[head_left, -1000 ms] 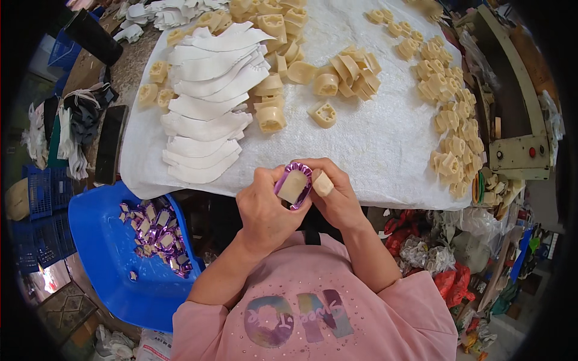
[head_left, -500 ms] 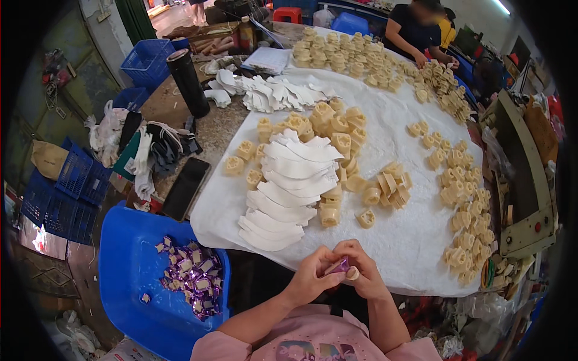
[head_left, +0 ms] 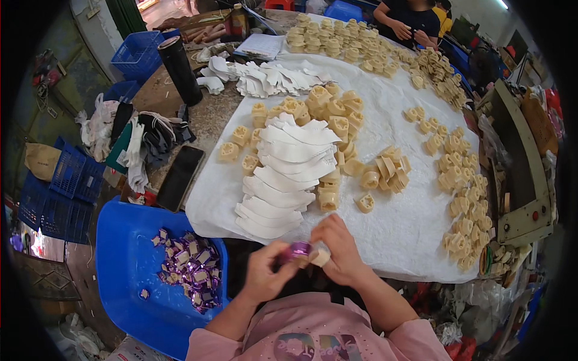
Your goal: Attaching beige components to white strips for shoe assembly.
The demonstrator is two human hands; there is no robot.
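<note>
Just in front of my body, past the table's near edge, both hands are closed and close together. My left hand grips a shiny purple-covered piece, slightly blurred. A small pale beige piece is in the fingers of my right hand, its end close against the purple one; whether they are joined I cannot tell. To the left, a blue plastic tub holds many purple-and-beige pieces. Ahead of my hands, a row of overlapping white curved strips lies on the white cloth.
Beige moulded pieces lie along the table's right side, with more at the far end. A dark phone and black bottle stand at the left. A metal frame borders the right. Another person works at the back.
My hands have moved apart a little and slightly left, exposing more of the purple piece. The view has shifted slightly. The other person's hands have lifted off the far pile.
</note>
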